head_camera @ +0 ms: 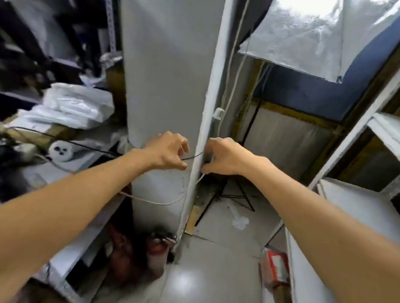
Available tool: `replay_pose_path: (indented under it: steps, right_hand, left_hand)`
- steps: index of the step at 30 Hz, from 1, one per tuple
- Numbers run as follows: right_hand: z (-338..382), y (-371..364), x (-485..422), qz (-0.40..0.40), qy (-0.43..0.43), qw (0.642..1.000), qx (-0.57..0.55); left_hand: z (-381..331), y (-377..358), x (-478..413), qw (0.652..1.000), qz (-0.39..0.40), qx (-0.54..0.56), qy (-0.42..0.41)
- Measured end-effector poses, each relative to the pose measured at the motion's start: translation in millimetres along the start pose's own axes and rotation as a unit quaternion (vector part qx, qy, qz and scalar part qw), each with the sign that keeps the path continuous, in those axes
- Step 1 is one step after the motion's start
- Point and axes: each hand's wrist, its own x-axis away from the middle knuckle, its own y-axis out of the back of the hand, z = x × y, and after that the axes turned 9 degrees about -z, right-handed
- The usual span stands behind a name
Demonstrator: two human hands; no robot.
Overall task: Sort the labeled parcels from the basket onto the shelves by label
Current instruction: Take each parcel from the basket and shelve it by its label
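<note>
Sorting on hold: a person's 2 bare arms reach to the corner of a white pillar (170, 68) at the centre of the view, and neither hand carries a parcel. The left hand (167, 151) has its fingers curled and pinches a thin black wire (193, 156) that runs to the pillar's edge. The right hand (224, 156) is curled tight against that same edge, just beside the wire's far end; whether it grips the wire, the pale cord (159, 202) hanging below, or nothing cannot be told.

The basket is not in view. At 9 o'clock, white plastic bags (77, 105) lie stacked on a cluttered rack (107, 0); they may be parcels, but blur hides any labels. At 3 o'clock the white shelves (399, 141) show bare boards where they can be seen. At 5 o'clock a few boxes (276, 268) sit on a low board, their labels unreadable.

By this evidence the sorting looks barely advanced, or paused: no parcel is in hand, none can be confirmed as placed by label, and both hands are busy with wiring rather than the job. Fetching from the basket, reading labels and shelving all appear to remain.
</note>
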Motion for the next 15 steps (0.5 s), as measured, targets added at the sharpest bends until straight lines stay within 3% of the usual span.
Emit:
replay_pose_path:
  steps: [7, 15]
  right_hand:
    - [135.1, -63.5, -17.0, 0.073, 0.223, 0.972, -0.012]
    - [310.7, -134.8, 26.0, 0.19, 0.458, 0.868, 0.018]
  left_hand:
    - [101.6, 16.8, 145.9, 0.979, -0.018, -0.043, 0.201]
    - [166.3, 38.4, 343.8, 0.897, -0.051, -0.075, 0.432]
